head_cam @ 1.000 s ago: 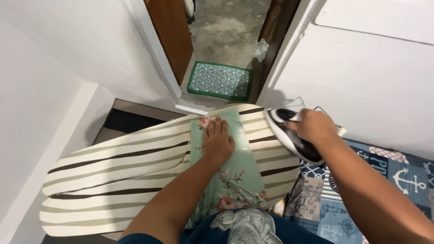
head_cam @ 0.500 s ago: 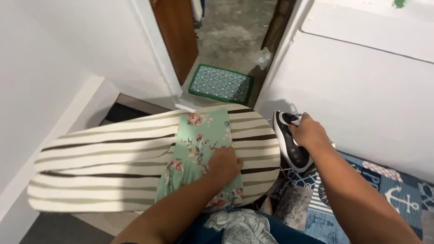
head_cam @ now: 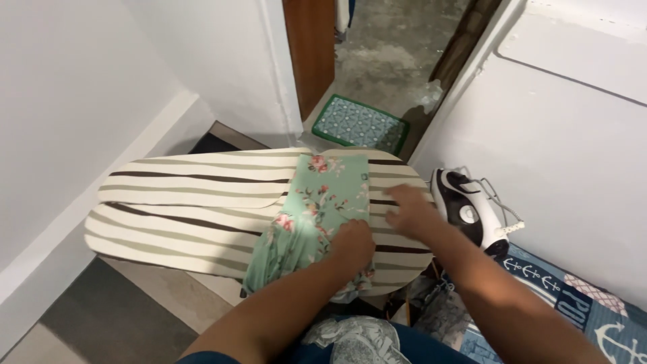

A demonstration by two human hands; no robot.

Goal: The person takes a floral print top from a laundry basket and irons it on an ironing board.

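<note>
A green floral cloth (head_cam: 317,209) lies across the wide end of a striped ironing board (head_cam: 195,209). My left hand (head_cam: 352,246) rests on the near part of the cloth, fingers curled, pressing or gripping the fabric. Blurred by motion, my right hand (head_cam: 410,210) hovers over the board's right edge beside the cloth, fingers spread and holding nothing. A black and white iron (head_cam: 466,210) stands on end to the right of the board, against the white wall, with its cord trailing beside it.
A green patterned doormat (head_cam: 360,124) lies in the doorway beyond the board, next to a brown door (head_cam: 311,47). A blue nautical-print cover (head_cam: 573,303) lies at the lower right. White walls stand on both sides; grey floor shows at the lower left.
My right hand has let go of the iron, which now stands upright by the wall, and has moved left over the board. My left hand slid toward me along the cloth.
</note>
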